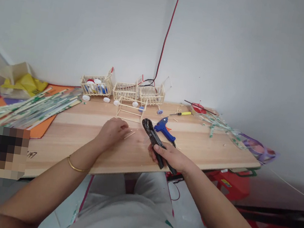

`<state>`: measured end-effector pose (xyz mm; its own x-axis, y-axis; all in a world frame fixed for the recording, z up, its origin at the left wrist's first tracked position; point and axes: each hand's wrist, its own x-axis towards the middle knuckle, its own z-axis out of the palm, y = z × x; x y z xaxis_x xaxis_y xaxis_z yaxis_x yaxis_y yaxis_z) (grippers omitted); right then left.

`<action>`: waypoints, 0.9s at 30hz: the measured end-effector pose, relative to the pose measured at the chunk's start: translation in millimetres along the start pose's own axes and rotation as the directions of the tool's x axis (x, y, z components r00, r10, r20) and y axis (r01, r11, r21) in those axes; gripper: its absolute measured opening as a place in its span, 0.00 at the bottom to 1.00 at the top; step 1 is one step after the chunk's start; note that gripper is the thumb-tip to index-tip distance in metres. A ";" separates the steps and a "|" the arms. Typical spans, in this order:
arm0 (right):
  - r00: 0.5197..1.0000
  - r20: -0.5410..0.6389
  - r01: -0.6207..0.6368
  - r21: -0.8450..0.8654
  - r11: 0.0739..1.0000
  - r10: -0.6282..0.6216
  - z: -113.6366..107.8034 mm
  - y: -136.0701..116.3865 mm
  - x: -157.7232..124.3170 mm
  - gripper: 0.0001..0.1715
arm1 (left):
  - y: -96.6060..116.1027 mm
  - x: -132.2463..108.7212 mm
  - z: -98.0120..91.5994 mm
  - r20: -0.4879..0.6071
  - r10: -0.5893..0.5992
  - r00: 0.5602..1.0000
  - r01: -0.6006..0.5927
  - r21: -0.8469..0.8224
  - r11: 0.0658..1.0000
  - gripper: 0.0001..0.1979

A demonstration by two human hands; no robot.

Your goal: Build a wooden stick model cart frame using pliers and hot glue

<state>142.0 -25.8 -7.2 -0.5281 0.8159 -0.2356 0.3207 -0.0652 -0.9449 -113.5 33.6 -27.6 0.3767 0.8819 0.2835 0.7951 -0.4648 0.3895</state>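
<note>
My right hand [170, 156] is wrapped round the handles of black pliers [154, 139], whose head points up and left over the table. My left hand [114, 133] is low over the wood, its fingers curled inward; what they hold, if anything, is hidden. Short cut sticks [129, 135] lie right beside its fingertips. Just behind, an open frame of thin sticks [130, 112] stands on the table. A blue glue gun [166, 129] lies to the right of the pliers' head.
Small stick-built carts [96, 87] with round wheels stand along the wall. At left, many wrapped sticks [42, 108] cover an orange sheet, near a yellow bag [27, 84]. A yellow-handled screwdriver [184, 113], a red tape roll [199, 107] and green-white wrappers [224, 126] lie on the right.
</note>
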 end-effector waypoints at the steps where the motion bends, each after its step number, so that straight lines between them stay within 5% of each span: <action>1: 1.000 0.003 0.001 -0.021 1.000 -0.001 0.0 -0.5 -0.2 0.29 | -3.1 1.1 1.0 -0.029 -0.010 1.000 0.010 0.017 1.000 0.12; 9: 0.998 0.015 0.069 -0.070 0.995 -0.068 5.4 -5.4 -4.4 0.28 | -14.1 5.0 7.1 -0.057 -0.113 0.992 0.109 -0.074 0.991 0.06; 12: 0.995 -0.021 0.097 -0.112 0.989 -0.100 6.5 -5.6 -6.0 0.27 | -4.8 1.7 4.1 -0.064 -0.198 0.978 0.171 -0.296 0.940 0.07; 15: 0.991 -0.071 0.105 -0.140 0.985 -0.116 6.0 -4.7 -6.8 0.26 | 7.7 -3.1 -0.4 0.119 -0.265 0.957 0.249 -0.805 0.538 0.07; 17: 0.990 -0.085 0.103 -0.147 0.984 -0.116 5.7 -4.8 -6.7 0.26 | 15.3 -5.7 -3.9 0.196 -0.207 0.958 0.247 -0.934 0.260 0.07; 19: 0.991 -0.083 0.096 -0.150 0.984 -0.109 5.8 -6.1 -5.9 0.26 | 20.7 -7.2 -7.6 0.222 -0.152 0.963 0.236 -0.968 0.081 0.08; 23: 0.993 -0.102 0.033 -0.215 0.976 -0.056 7.2 -13.8 -0.9 0.27 | 24.7 -8.2 -13.9 0.274 -0.089 0.958 0.262 -0.957 -0.122 0.05; 27: 0.970 -0.196 0.046 -0.422 0.905 -0.141 11.3 -25.5 7.1 0.24 | 26.5 -10.1 -16.1 0.310 -0.071 0.948 0.291 -0.937 -0.194 0.04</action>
<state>121.2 -24.9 12.7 -0.4034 0.9136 -0.0512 0.5981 0.2209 -0.7704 -103.9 11.1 -6.0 0.4478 0.8936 -0.0303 -0.4897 0.2734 0.8279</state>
